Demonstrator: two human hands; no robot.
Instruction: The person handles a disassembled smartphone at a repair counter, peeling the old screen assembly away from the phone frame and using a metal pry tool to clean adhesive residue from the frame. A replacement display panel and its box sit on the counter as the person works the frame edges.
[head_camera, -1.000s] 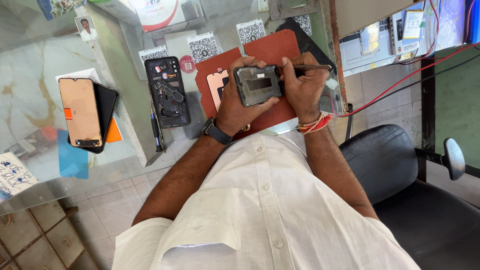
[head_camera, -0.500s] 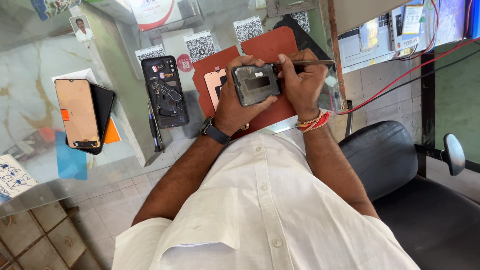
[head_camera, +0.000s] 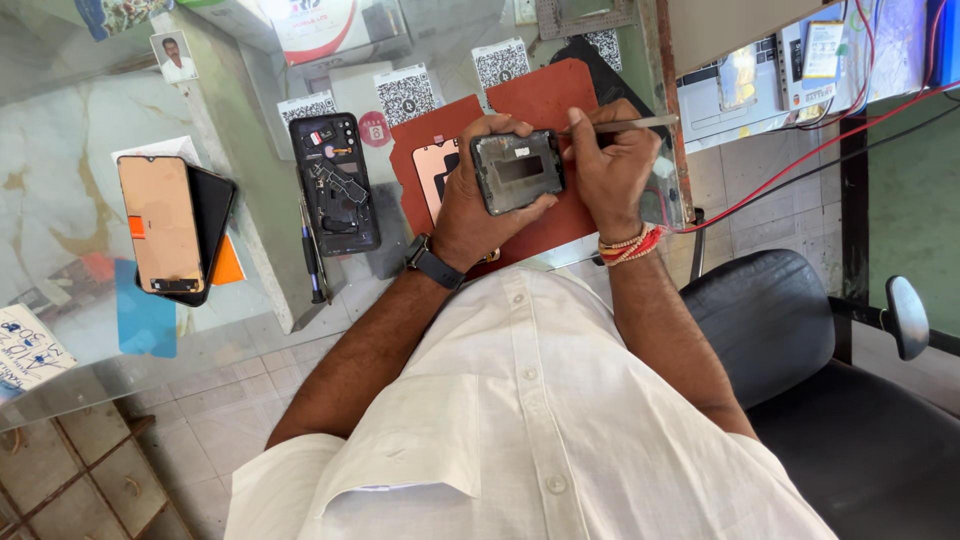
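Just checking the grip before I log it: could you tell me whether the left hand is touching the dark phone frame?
Touching. The head view shows the left hand wrapped around the dark phone frame, fingers over its top edge and thumb pressed beneath it.

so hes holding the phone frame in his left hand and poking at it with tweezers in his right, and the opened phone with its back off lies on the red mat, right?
Not quite. The head view shows the opened phone lying on the glass counter, left of the red mat, not on it. The rest holds: left hand holds the phone frame, right hand the tweezers.
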